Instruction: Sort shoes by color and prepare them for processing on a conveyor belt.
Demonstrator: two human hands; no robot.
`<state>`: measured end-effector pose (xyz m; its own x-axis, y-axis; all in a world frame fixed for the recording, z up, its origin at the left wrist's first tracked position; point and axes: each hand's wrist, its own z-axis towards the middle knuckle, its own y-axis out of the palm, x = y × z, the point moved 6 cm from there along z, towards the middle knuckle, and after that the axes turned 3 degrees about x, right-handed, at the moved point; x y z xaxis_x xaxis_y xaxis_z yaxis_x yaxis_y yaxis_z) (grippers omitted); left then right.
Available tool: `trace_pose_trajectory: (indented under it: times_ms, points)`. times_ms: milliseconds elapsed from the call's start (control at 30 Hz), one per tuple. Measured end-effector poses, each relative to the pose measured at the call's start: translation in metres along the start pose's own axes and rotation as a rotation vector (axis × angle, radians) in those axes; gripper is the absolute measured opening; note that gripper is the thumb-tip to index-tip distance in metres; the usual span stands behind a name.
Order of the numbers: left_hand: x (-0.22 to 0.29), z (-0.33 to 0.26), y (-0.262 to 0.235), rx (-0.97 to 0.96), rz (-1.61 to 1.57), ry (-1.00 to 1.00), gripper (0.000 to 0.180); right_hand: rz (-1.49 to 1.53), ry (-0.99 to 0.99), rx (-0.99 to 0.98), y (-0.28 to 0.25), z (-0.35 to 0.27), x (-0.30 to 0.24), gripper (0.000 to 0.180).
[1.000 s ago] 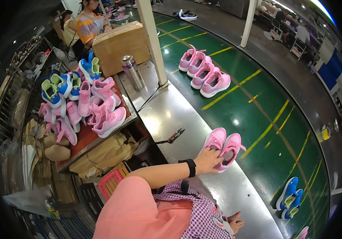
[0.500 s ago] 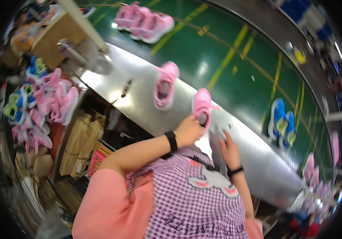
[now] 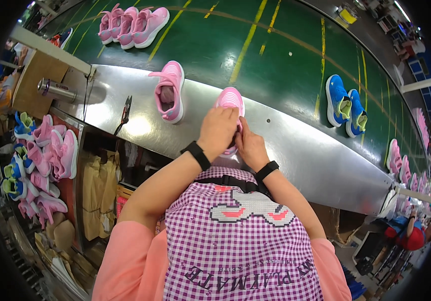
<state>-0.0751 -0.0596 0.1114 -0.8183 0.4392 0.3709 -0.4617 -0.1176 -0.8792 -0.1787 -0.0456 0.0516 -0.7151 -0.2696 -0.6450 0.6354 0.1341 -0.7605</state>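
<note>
"Pink sneaker: where do we find it, and how does its long axis run?"

"We see it on the metal desk, straight beyond the apron, toe pointing away toward the green belt, heel on the near side."

"Which hand do we find nearer?"

"Neither: both touch it. We note the left hand over the front of the opening, its grip bunched and pinching the upper; the right hand lies along the right side, and we cannot tell whether its grip pinches."

"And containers?"

"We mark a metal flask and a cardboard box at far left, contents hidden from us; a heap of pink and blue shoes near them."
</note>
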Motion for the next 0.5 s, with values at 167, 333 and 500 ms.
trace_pose_trajectory:
  times_ms: [167, 333, 500]
  points:
    - [-0.02, -0.019, -0.007, 0.113, -0.248, -0.031, 0.036, -0.056, 0.026, -0.043, -0.008, -0.004, -0.011, 0.046]
    - [-0.011, -0.017, -0.006, 0.103, -0.205, 0.119, 0.031, -0.114, -0.035, -0.049, -0.007, -0.002, -0.012, 0.044]
    - [-0.011, -0.019, -0.008, -0.102, -0.149, 0.351, 0.025, 0.246, 0.245, -0.051, -0.005, -0.009, 0.005, 0.038]
